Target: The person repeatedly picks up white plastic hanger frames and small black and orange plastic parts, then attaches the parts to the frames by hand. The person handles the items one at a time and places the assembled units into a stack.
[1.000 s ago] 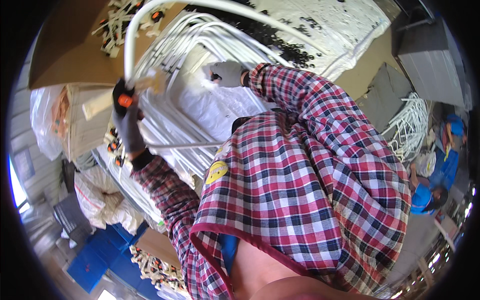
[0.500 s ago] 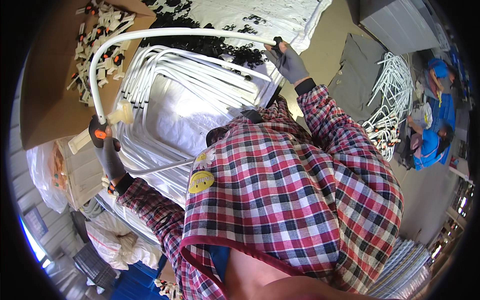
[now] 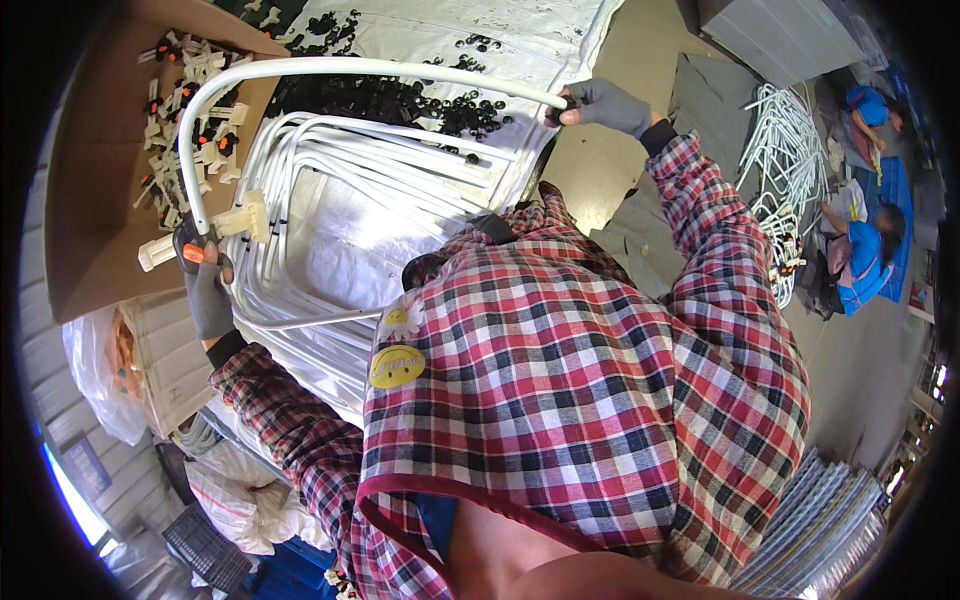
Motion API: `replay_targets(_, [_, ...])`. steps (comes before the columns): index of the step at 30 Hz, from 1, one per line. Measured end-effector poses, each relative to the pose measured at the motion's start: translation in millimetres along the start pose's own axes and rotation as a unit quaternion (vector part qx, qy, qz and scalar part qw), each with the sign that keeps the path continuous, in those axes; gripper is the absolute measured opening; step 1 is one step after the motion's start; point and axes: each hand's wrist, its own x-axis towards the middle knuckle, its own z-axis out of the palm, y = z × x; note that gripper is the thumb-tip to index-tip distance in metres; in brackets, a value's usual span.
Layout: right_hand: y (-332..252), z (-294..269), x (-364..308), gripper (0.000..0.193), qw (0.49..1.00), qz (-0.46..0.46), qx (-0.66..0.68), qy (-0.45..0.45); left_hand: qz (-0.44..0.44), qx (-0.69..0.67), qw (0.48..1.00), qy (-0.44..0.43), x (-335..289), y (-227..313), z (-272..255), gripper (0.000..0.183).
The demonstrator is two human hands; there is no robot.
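Observation:
I hold up a bent white metal tube (image 3: 360, 66), its long side running left to right. My left hand (image 3: 211, 300), in a grey glove with bare fingertips, is closed round a black-and-cream plastic fitting (image 3: 242, 217) with an orange button, at the tube's lower left end. Gloved in the same way, my right hand (image 3: 608, 107) pinches the other end, where a small black piece (image 3: 563, 108) shows; the fingers partly hide it. Below the held tube lies a stack of similar bent white tubes (image 3: 395, 160).
A cardboard box (image 3: 85, 200) of cream, black and orange fittings stands at the left. Small black rings and parts (image 3: 370, 100) lie on a white sheet (image 3: 545, 35) at the back. More white tubes (image 3: 790, 140) are piled at the right, near people in blue (image 3: 865, 265).
My right hand has turned and shifted right and is now at the tube's end from the side. My left hand still grips the fitting.

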Motion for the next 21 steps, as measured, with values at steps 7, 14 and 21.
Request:
replay_targets(7, [-66.8, 26.6, 6.5, 0.044, 0.992, -0.116, -0.046, -0.036, -0.002, -0.027, 0.999, -0.043, -3.5, 17.7, 23.7, 0.035])
replay_targets(14, [-238.7, 74.8, 31.8, 0.019, 0.785, -0.235, -0.477, 0.318, -0.039, 0.061, 0.975, -0.212, -3.0, 108.5, 117.6, 0.044])
replay_targets(21, [-276.8, 114.2, 54.5, 0.012, 0.579, -0.545, -0.599, 0.097, -0.047, 0.036, 0.926, -0.372, 8.6, 129.2, 145.1, 0.070])
